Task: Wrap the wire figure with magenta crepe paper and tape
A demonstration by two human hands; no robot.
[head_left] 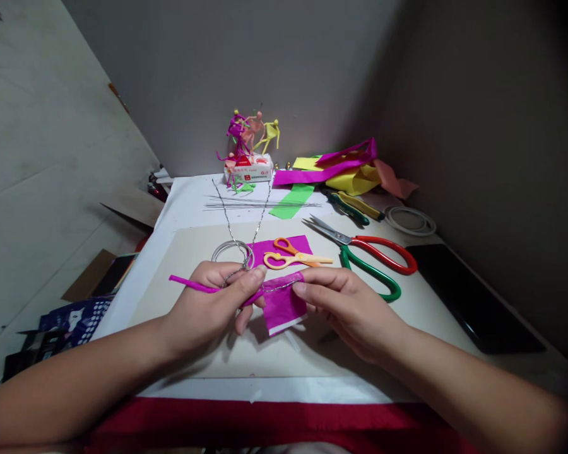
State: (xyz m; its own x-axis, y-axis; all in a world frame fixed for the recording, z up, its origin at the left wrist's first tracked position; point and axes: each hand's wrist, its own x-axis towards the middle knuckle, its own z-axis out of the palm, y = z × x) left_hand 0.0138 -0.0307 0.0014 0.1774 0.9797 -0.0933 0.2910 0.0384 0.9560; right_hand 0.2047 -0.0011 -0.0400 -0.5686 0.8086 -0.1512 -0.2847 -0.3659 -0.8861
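Note:
My left hand (222,296) pinches a twisted wire figure (227,217), whose two long ends stick up in a V. One limb of the figure is wrapped in magenta paper (189,284) and points left. Between both hands hangs a magenta paper piece (284,309) with a pale lower edge, and a twisted wire lies along its top. The thumb and forefinger of my right hand (345,302) are closed on the paper's upper right corner and the wire. Just beyond my fingers lie small orange scissors (296,257) on a magenta sheet (303,243).
Large red-and-green scissors (378,246), pliers (350,207), a white cable coil (411,221) and a black phone (473,296) lie right. Behind are straight wires (260,203), coloured paper strips (341,170) and small figures (253,132) on a box (248,169). A wire coil (231,250) sits beyond my left hand.

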